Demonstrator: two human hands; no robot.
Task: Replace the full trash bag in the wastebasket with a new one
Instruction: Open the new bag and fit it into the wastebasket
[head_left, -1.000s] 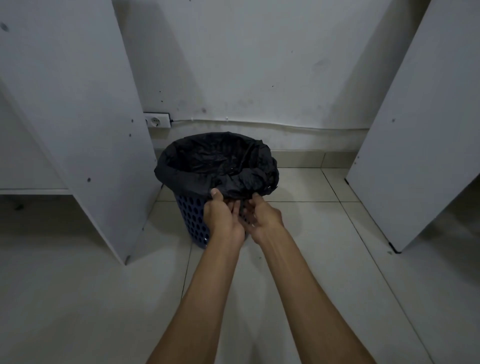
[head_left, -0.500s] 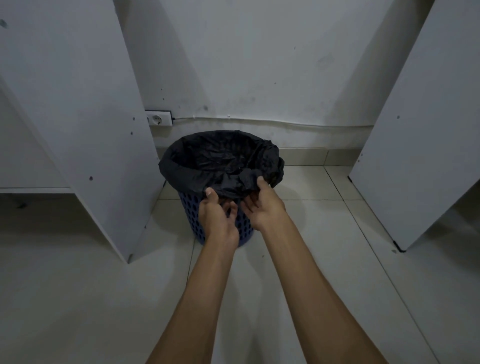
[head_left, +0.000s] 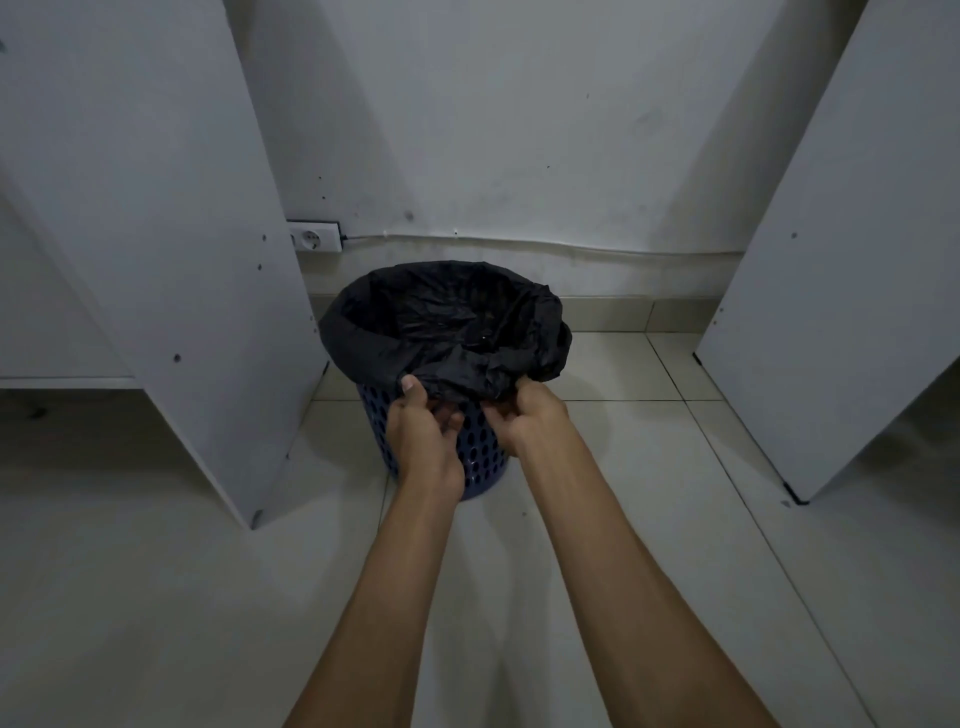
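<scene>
The left hand and right hand both pinch the near overhang of the crinkled black plastic trash bag lining the perforated blue plastic wastebasket between white panels. Likely peeling the rim free; next, lift upward.

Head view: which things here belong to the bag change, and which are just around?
Job:
black bag, folded over the rim
blue basket
left hand, gripping the bag's near edge
right hand, gripping the bag's near edge

Just around:
wall socket
cable
white panels
tiled floor
</scene>
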